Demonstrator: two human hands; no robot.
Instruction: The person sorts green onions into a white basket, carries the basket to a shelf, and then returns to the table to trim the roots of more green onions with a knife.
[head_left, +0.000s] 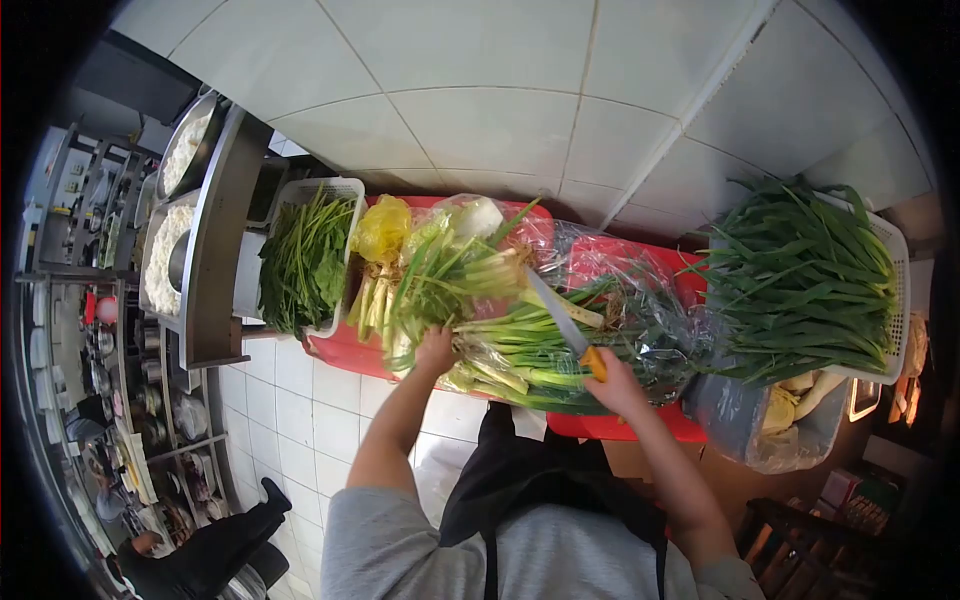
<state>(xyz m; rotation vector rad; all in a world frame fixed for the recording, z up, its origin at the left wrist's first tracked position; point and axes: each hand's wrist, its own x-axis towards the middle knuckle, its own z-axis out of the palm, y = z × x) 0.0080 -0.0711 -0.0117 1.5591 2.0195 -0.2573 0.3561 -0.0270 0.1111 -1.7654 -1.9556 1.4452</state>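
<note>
The red board (620, 425) is crowded nearly edge to edge w/ greens; bare red is seen only along the near edge below the right hand and at the far right corner, so little free room is left on it. It is hemmed by 2 white baskets: one w/ leafy greens (305, 255) at the left end, one w/ long green stalks (800, 275) at the right, overhanging a lined bin (760, 425). A tiled wall (480, 100) closes off the far side; a steel shelf unit (215, 240) stands just left. The left hand (436, 350) is reached fwd, arm almost straight, fingers curled and pressed down on the scallion bunch (510, 345), which lies across the board's middle on clear plastic. The right hand (612, 385) is wrapped tight around 1 knife (565, 322) w/ an orange handle, elbow bent, blade angled away over the scallions. A yellow bag (382, 228) sits at the board's far left. Another person's dark-clad leg (215, 545) is seen on the floor, lower left, well apart.
</note>
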